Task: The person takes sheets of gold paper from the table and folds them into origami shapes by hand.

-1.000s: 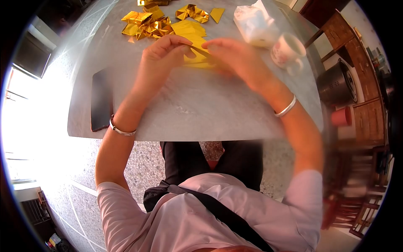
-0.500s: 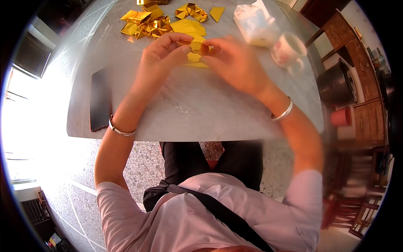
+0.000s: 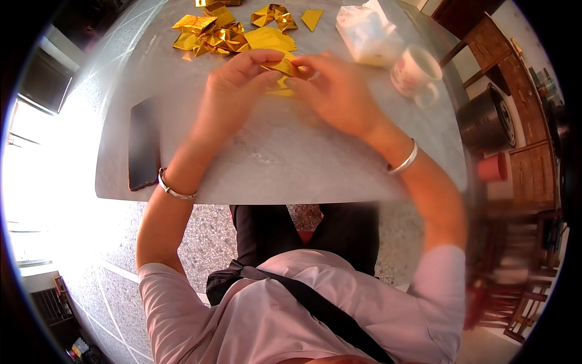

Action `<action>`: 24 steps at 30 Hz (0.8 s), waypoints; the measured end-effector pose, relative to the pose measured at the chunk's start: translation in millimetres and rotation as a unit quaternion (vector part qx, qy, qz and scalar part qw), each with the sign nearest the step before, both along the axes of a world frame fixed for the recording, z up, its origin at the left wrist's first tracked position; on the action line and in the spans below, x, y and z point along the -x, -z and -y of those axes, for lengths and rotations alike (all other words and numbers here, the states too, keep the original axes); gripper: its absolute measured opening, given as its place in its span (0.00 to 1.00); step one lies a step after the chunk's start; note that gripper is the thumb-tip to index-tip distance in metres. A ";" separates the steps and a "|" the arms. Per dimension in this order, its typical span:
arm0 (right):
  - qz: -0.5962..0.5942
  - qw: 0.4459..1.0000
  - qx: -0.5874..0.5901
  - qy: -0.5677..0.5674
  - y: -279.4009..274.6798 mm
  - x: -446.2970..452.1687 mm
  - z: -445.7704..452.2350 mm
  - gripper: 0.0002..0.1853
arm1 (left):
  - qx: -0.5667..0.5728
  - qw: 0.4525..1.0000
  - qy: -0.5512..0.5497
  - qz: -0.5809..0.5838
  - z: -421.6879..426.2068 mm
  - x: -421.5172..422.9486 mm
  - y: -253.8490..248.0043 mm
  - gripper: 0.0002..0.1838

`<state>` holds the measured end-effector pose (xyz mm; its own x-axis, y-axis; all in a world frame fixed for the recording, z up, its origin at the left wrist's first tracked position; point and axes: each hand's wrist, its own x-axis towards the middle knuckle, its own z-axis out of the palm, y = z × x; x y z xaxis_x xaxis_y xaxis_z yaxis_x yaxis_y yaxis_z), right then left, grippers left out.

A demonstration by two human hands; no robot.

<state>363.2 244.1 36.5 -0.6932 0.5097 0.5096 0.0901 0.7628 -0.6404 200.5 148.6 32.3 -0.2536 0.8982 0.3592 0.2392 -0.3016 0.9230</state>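
Between my two hands is a piece of gold foil paper [image 3: 282, 64], partly folded and partly covered by my fingers. My left hand [image 3: 239, 82] pinches its left side with thumb and fingers. On the right side, my right hand [image 3: 333, 91] grips it the same way. Just beyond lies a fanned stack of gold paper sheets [image 3: 271, 40]. A heap of folded gold foil pieces [image 3: 212, 37] sits to the left of the stack, with another folded gold piece [image 3: 274, 17] behind it. A flat gold scrap [image 3: 312, 19] lies to the right of that.
On the grey marble table [image 3: 273, 164], a dark phone [image 3: 143, 145] lies at the left. At the right stand a plastic-wrapped tissue pack [image 3: 370, 36] and a white patterned mug [image 3: 415, 73]. Off the table's right side are a dark metal drum [image 3: 488, 121] and wooden furniture [image 3: 530, 121].
The gold paper between my hands has tilted and shows a broader shiny face. My right hand has shifted slightly left, its thumb closer to my left thumb.
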 end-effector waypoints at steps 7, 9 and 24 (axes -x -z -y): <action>-0.064 0.996 -0.057 0.013 12.9 5.2 -7.5 0.14 | -0.005 0.999 -0.043 -0.005 -1.2 -6.0 3.7 0.13; -0.082 0.992 -0.092 0.035 13.8 5.8 -10.3 0.14 | 0.004 0.995 -0.091 -0.051 -2.2 -5.1 2.6 0.14; -0.057 0.973 -0.188 0.124 9.1 7.7 -14.1 0.06 | 0.018 0.938 -0.250 -0.239 -8.6 3.5 12.8 0.10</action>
<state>355.5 258.2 27.4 -0.5014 0.4162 0.7585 0.2462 0.9091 -0.3361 196.9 157.2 19.5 -0.4638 0.7229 0.5121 0.7324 -0.0123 0.6807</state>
